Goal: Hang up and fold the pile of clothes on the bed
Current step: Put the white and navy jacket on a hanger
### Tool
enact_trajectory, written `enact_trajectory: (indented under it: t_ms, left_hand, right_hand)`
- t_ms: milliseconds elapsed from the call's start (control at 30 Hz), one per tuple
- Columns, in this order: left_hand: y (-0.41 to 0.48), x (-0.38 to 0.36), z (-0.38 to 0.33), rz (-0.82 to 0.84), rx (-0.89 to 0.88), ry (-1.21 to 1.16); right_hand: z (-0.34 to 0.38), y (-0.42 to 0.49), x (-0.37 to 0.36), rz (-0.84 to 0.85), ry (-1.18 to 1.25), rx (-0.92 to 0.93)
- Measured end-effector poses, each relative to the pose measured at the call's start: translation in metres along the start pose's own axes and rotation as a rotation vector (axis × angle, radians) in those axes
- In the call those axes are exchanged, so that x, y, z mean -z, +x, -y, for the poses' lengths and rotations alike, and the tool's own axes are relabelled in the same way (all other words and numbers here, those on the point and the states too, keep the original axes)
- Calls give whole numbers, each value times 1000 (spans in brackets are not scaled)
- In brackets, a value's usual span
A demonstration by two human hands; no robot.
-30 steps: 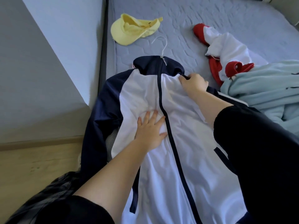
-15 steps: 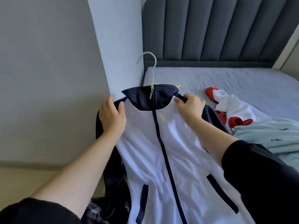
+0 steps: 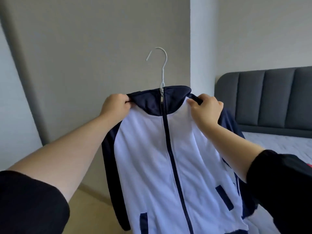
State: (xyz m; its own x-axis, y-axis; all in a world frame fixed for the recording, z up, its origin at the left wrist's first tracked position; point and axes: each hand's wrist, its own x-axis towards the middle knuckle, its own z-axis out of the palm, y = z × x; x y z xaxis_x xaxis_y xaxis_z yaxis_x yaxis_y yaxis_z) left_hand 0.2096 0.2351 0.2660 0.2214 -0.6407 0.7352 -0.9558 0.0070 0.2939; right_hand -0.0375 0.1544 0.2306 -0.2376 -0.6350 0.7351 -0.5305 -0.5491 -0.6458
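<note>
Taking the jacket (image 3: 170, 157) as the landmark: it is white with a navy collar, navy sleeves, a navy zip line down its middle and navy pocket trims, zipped to the top, and it is held up in the air in front of a grey wall (image 3: 84, 48). To the jacket's left a bare forearm with a black sleeve reaches up to the left hand (image 3: 114, 105), whose grip is closed on the jacket's left shoulder, just beside the collar. Above the collar's middle, the white wire hook of a hanger (image 3: 163, 65) sticks straight up out of the neck opening; the rest of the hanger is hidden inside the jacket. At the jacket's right shoulder the right hand (image 3: 206, 109) has its grip pinched shut on the navy shoulder seam. Behind and to the right of the jacket lies the bed (image 3: 283, 144), with its dark padded headboard (image 3: 270, 98) against the wall.
</note>
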Motion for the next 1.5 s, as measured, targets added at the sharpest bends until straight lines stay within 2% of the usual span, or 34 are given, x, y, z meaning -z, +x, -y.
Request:
enact_trajectory:
  t_ms: [100,167,233,267,333,433,600,633,767,800,867,967,1067,1133,1167,1267,1367,1400,1433,1500]
  left_hand:
    - [10,48,17,-314,-3,65]
    - [8,71,36,-342,0,131]
    - [0,87,62,-251,-57,189]
    - [-7,94,73,-197,-74,176]
    - [-20,105,91,-94,-36,29]
    - [-28,116,108,26,109,-306]
    - [-27,129,140,3,319,-440]
    - [-28,131,146,72,319,-430]
    - [-36,121,167,426,299,-90]
    - [-39,115,169,447,306,-65]
    - [-43,107,169,367,371,-143]
    - [-45,96,171,150,438,-252]
    - [-42,91,171,66,456,-290]
    - [-41,87,169,71,450,-314]
    - [-41,86,168,79,446,-315]
    - [-44,86,167,74,453,-289]
    - [-53,90,173,34,504,-240]
    - [-56,91,176,15,521,-217]
    - [-59,92,179,-3,540,-204]
    - [-62,96,185,-43,580,-198]
  right_hand:
    - [51,5,-25,-57,118,41]
    - [73,2,-45,87,129,24]
    - [84,-6,-67,298,120,-28]
    - [86,-12,-77,349,124,-47]
    - [89,-26,-95,361,146,-71]
    - [95,-44,-118,367,186,-110]
    - [107,-69,-138,399,230,-78]
    - [107,-74,-140,402,236,-70]
    - [108,-90,-145,387,253,-58]
    - [109,-92,-146,392,248,-60]
    - [111,-92,-143,455,199,-45]
    - [116,-91,-137,553,89,116]
    - [134,-99,-125,402,117,573]
    - [147,-106,-120,393,126,831]
    - [152,-110,-120,440,74,908]
    - [155,-118,-125,684,-167,914]
    - [159,-120,-125,791,-107,684]
    - [163,-122,-124,730,-27,658]
    - [168,-128,-121,611,68,711]
    - [173,-145,-116,450,196,917]
